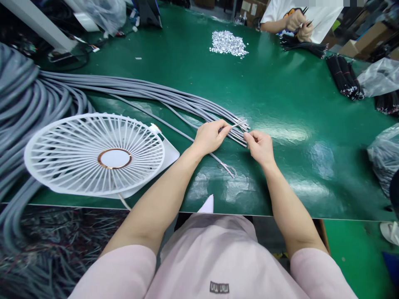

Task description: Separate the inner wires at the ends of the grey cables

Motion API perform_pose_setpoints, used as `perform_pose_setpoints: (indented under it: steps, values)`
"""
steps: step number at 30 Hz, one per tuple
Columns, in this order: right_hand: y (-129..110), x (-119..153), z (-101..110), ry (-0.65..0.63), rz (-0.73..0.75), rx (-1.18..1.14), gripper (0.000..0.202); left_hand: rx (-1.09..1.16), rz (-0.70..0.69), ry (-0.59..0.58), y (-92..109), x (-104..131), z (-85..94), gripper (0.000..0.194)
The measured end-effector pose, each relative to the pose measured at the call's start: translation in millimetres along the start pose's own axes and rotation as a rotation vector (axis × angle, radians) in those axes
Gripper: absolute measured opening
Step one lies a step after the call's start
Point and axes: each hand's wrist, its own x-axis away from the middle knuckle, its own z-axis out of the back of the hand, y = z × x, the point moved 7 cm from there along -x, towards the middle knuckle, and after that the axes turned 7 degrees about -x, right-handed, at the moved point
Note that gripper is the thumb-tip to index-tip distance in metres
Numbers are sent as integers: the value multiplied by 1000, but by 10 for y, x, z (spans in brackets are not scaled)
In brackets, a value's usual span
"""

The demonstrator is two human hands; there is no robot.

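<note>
Grey cables (149,88) run in a bundle from the left across the green table, their cut ends near the middle. My left hand (210,136) is closed around one grey cable close to its end, where pale, thin strands stick out past the fingers. Beside those ends my right hand (259,146) pinches with thumb and forefinger; whatever is between the fingertips is too small to make out. One separate cable (222,164) lies nearer to me, with its stripped end showing light pinkish wires.
A white fan (93,155) lies at the left before a large cable coil (40,95). Small silvery pieces (228,43) are heaped at the back. Across the table, a person's hands (299,25) work over black wires (304,45). Bundled black wires (344,77) and plastic bags (382,77) are at right.
</note>
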Motion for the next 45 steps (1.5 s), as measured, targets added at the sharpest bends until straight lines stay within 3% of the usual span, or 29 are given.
perform_pose_setpoints:
  steps: [12, 16, 20, 26, 35, 45]
  values:
    - [-77, 2, -119, 5, 40, -125, 31, -134, -113, 5, 81, -10, -35, 38]
    - [-75, -27, -165, -22, 78, -137, 31, -160, -72, -6, 64, -17, -46, 39]
    - [-145, -17, -138, 30, 94, -138, 32, -180, -44, -15, 55, -28, -64, 41]
    - [-622, 292, -390, -240, 305, -165, 29, -238, 108, -102, -88, -66, -195, 41]
    - [-9, -51, -88, -61, 92, 72, 32, 262, 119, -44, -135, -95, 50, 39]
    - [-83, -55, -179, -20, 102, -3, 31, 314, 117, -60, -115, -74, 62, 39]
